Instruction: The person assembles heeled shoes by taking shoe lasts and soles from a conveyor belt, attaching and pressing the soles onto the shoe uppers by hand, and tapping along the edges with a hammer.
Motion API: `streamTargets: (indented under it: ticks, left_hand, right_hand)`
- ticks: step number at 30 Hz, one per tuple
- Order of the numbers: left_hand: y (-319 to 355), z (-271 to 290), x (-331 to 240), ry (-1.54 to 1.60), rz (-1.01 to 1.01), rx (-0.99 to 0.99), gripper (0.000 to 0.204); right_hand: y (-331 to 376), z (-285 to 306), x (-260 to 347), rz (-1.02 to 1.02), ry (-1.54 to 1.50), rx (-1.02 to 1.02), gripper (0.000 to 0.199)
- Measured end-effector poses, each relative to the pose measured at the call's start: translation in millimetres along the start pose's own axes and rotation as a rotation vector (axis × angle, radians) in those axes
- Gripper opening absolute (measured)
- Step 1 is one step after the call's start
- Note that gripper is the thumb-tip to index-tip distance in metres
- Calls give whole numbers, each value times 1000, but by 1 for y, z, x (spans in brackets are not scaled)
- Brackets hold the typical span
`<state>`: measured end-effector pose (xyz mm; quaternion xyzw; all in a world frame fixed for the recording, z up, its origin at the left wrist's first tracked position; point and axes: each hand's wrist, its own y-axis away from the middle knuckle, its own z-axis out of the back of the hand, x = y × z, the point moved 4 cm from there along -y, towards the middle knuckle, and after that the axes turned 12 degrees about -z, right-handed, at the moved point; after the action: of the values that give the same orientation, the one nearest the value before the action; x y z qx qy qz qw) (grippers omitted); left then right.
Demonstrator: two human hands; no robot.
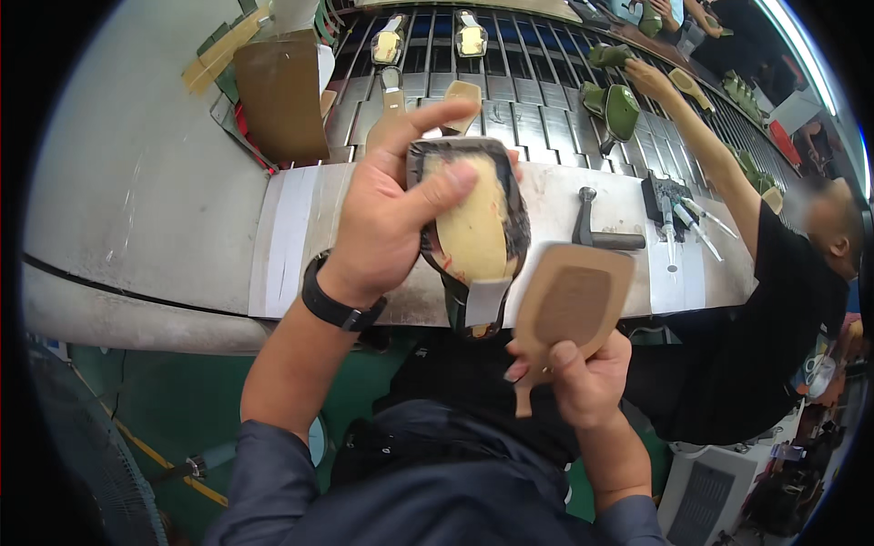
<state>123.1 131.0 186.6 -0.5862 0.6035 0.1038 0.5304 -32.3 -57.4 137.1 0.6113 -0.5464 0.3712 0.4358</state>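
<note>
My left hand (pixel 378 214) is wrapped round a dark shoe upper (pixel 473 241), bottom side up. Its pale yellow bottom faces me, edged in black, and the thumb presses on that surface. Lower down to the right, my right hand (pixel 592 382) grips a tan shoe sole (pixel 574 300) by its narrow end, thumb on top. A darker brown patch fills the sole's wide part. The upper and the sole are close together, with a narrow gap between them.
A hammer (pixel 587 218) and several brushes on a dark block (pixel 669 200) rest on the bench. Beyond runs a slatted conveyor (pixel 537 118) carrying uppers, soles and green shoes (pixel 622 114). A co-worker's arm (pixel 710 136) reaches over it from the right. A brown board (pixel 280 100) stands at left.
</note>
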Motion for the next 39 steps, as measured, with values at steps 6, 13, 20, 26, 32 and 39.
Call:
streamTargets:
  ticks: [6, 13, 20, 26, 32, 39]
  left_hand:
    - [19, -20, -6, -18, -2, 134, 41]
    - [35, -19, -15, 99, 4, 95, 91]
    - [41, -16, -15, 36, -92, 209, 87]
    - [42, -16, -17, 41, -122, 267, 77]
    - [43, -14, -17, 43, -145, 270, 74]
    - [44, -10, -19, 34, -140, 277, 72]
  right_hand:
    - [-17, -44, 14, -90, 5, 156, 32]
    - [-15, -58, 13, -109, 87, 117, 33]
    - [-10, -56, 11, 6, 206, 107, 30]
    - [-10, -58, 12, 7, 154, 117, 30]
    - [-9, -60, 10, 29, 150, 101, 29]
    - [-9, -64, 10, 2, 146, 89, 29]
